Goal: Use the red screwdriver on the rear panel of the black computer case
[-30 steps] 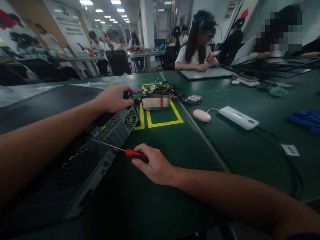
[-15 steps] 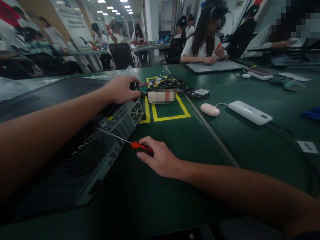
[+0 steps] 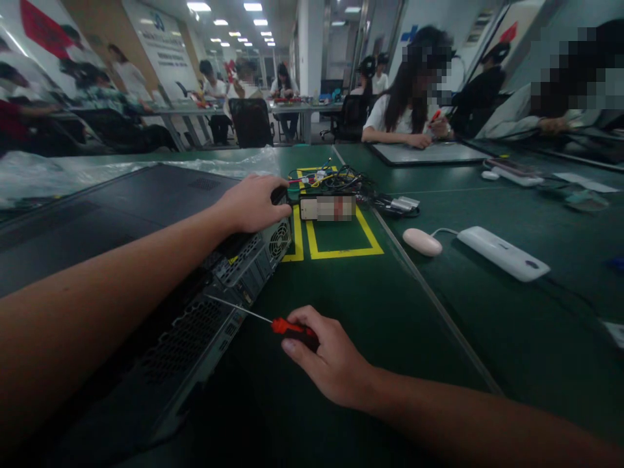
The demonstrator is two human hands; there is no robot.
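Observation:
A black desktop computer case (image 3: 160, 188) lies on its side on the green table, its rear panel turned towards my right. My left hand (image 3: 256, 203) reaches across it and grips the far rear corner, fingers bent over the edge above the round fan grille (image 3: 279, 239). In my right hand (image 3: 331, 354) is a screwdriver (image 3: 285, 326) with a red and black handle. Its long thin shaft points left, and the tip meets the rear panel beside the honeycomb vent. Whether the tip sits in a screw is too dark to tell.
Behind the case lie a phone (image 3: 326, 208), a tangle of cables (image 3: 348, 181) and clear plastic sheeting (image 3: 234, 164). Yellow tape (image 3: 348, 252) marks the table. To the right are a pinkish mouse-shaped object (image 3: 423, 242) and a white power bank-like box (image 3: 504, 252). Other people sit beyond.
The camera view has tilted up, so everything sits lower in the picture. My left fingers have shifted and closed together at the case corner. The screwdriver stays in my right hand.

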